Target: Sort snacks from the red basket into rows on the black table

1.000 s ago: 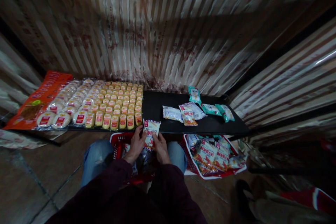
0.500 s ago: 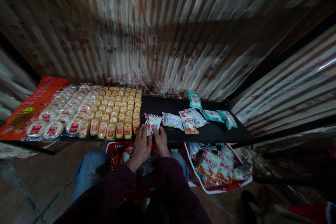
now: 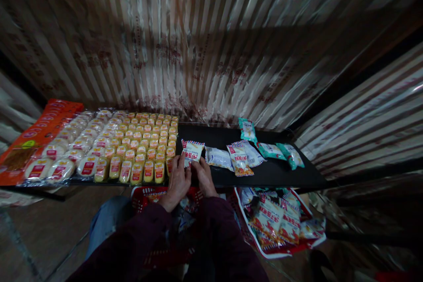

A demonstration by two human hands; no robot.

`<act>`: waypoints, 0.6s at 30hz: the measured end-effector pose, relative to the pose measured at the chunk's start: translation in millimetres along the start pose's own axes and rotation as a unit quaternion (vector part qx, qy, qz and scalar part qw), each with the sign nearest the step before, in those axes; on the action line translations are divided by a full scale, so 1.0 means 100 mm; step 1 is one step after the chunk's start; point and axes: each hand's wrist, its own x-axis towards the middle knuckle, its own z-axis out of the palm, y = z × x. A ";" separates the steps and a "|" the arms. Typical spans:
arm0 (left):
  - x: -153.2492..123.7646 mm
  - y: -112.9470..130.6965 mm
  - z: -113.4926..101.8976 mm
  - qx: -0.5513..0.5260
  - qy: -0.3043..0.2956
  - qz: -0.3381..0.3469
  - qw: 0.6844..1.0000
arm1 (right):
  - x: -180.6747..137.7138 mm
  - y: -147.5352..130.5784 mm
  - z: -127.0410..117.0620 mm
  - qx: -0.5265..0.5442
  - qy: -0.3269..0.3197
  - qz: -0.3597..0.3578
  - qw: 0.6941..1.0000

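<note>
A white snack packet (image 3: pixel 192 151) with red lettering and a striped top edge lies at the front of the black shelf (image 3: pixel 211 178), just right of the rows of small cakes. My left hand (image 3: pixel 179 181) grips its lower left side, fingers together along the edge. At the lower right side, my right hand (image 3: pixel 204 179) has its fingers bent onto the same packet. The fingertips are partly hidden. Right of it lie a packet with its pale back up (image 3: pixel 219 158) and another red-lettered packet (image 3: pixel 240 160), which overlaps a third white one (image 3: pixel 253 153).
Yellow wrapped cakes (image 3: pixel 136 173) and round white cakes (image 3: pixel 38 169) fill the left, beside an orange bag (image 3: pixel 35 130). Several green packets (image 3: pixel 247 129) lie at the right. Two red baskets (image 3: pixel 253 241) of packets stand below. A striped sheet (image 3: pixel 198 44) hangs behind.
My view has shifted slightly, so the shelf sits a little lower. Both hands stay at the same packet, whose top now tilts up a bit more and shows more of its front.
</note>
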 end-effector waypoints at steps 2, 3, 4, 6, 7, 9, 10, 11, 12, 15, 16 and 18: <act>0.05 0.03 -0.03 0.002 0.005 -0.002 1.000 | 0.04 -0.02 0.00 -0.003 0.000 0.007 1.000; 0.07 0.04 -0.04 0.004 0.006 -0.003 1.000 | 0.06 -0.02 -0.01 -0.009 0.005 0.007 1.000; 0.09 0.06 -0.04 0.007 0.006 -0.006 1.000 | 0.09 -0.02 -0.01 -0.015 0.012 0.003 1.000; 0.14 0.09 -0.04 0.013 0.005 -0.017 1.000 | 0.14 -0.02 -0.02 -0.032 0.020 -0.008 0.999; 0.17 0.10 -0.03 0.016 0.002 -0.024 1.000 | 0.17 -0.02 -0.01 -0.041 0.022 -0.013 0.999; 0.22 0.12 -0.01 0.025 -0.007 -0.038 0.999 | 0.22 -0.03 -0.01 -0.057 0.024 -0.027 0.998; 0.24 0.12 0.01 0.030 -0.010 -0.044 0.999 | 0.24 -0.04 0.00 -0.068 0.025 -0.033 0.997; 0.27 0.13 0.03 0.034 -0.011 -0.049 0.998 | 0.27 -0.05 0.01 -0.080 0.027 -0.040 0.996; 0.29 0.13 0.05 0.039 -0.012 -0.053 0.998 | 0.30 -0.05 0.01 -0.093 0.029 -0.047 0.994; 0.36 0.14 0.11 0.049 -0.018 -0.061 0.997 | 0.39 -0.06 0.04 -0.126 0.034 -0.068 0.989; 0.39 0.14 0.12 0.053 -0.021 -0.064 0.996 | 0.43 -0.06 0.04 -0.132 0.036 -0.076 0.988; 0.45 0.14 0.14 0.058 -0.026 -0.073 0.995 | 0.52 -0.06 0.05 -0.145 0.043 -0.090 0.984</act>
